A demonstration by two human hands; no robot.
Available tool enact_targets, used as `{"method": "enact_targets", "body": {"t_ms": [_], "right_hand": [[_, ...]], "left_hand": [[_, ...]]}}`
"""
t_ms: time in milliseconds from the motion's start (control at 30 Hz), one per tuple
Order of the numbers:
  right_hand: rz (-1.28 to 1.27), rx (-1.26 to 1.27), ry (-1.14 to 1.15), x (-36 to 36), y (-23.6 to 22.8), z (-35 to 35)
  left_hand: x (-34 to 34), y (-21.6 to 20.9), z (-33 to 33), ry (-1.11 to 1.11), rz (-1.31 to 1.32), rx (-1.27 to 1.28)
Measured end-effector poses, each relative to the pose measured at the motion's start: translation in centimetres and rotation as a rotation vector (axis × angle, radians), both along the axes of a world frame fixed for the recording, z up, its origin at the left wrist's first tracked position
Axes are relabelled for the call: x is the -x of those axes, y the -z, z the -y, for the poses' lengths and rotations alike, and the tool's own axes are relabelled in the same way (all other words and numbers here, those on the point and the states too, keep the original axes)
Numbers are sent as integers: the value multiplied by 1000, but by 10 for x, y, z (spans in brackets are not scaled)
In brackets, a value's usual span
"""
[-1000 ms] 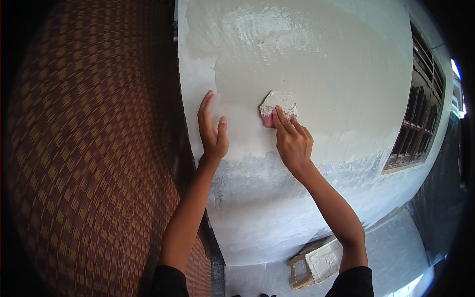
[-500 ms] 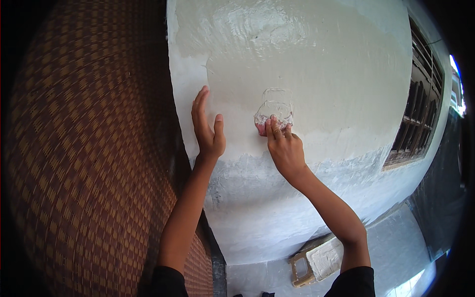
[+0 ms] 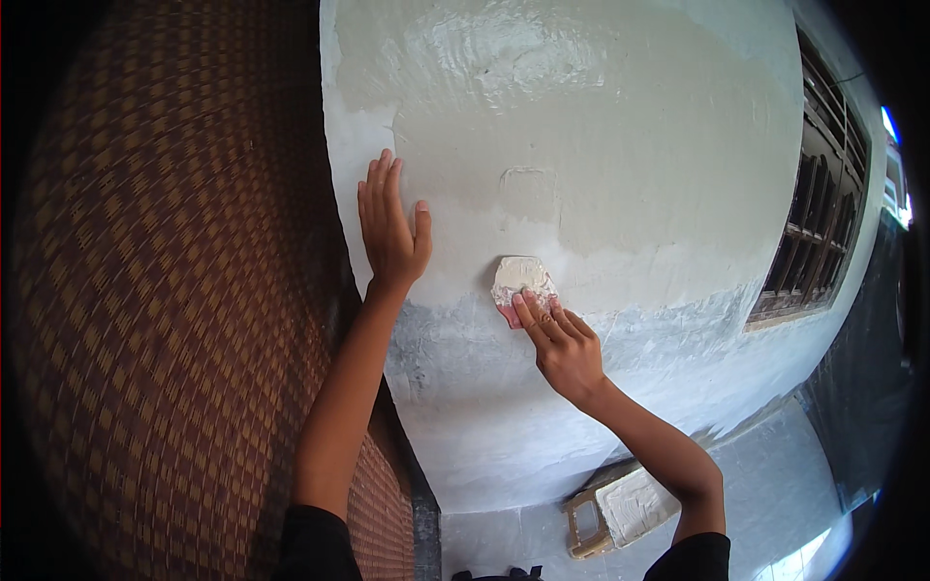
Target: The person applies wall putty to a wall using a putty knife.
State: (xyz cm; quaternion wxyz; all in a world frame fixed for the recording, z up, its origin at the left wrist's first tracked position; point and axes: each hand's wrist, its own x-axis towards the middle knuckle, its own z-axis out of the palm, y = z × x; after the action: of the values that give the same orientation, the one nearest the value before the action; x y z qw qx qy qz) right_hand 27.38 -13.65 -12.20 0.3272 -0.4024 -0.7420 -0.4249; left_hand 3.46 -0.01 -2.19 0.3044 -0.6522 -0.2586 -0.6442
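Note:
My right hand (image 3: 567,353) grips a flat putty scraper (image 3: 516,283); its lower part is pinkish red and its blade is coated with off-white putty. The scraper is at the wall (image 3: 465,213), just above the grey, uncoated band. Whether the blade edge touches the surface is hard to tell. Smooth beige putty covers the upper wall, wet and shiny near the top. Near the wall's left edge is my left hand (image 3: 394,228), fingers stretched upward and holding nothing. A squarish outline in the putty shows above the scraper.
On the left hangs a brown woven mat (image 3: 184,290). A window (image 3: 809,194) with dark bars is set in the wall at right. Below on the grey floor (image 3: 504,537) stands a tan stool-like item (image 3: 584,523) carrying a putty-covered board (image 3: 635,505).
My right hand has drawn the scraper down and away from the putty outline, and its putty-coated face now shows. My left hand has shifted slightly up and left, its fingers more visibly spread.

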Motion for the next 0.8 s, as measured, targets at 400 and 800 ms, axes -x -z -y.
{"method": "enact_targets", "body": {"t_ms": [400, 800], "right_hand": [[-362, -317, -212, -4, -51, -21], [-769, -141, -430, 14, -109, -60]], "left_hand": [[-3, 1, 2, -70, 0, 3], [-3, 2, 0, -152, -18, 6]]}}
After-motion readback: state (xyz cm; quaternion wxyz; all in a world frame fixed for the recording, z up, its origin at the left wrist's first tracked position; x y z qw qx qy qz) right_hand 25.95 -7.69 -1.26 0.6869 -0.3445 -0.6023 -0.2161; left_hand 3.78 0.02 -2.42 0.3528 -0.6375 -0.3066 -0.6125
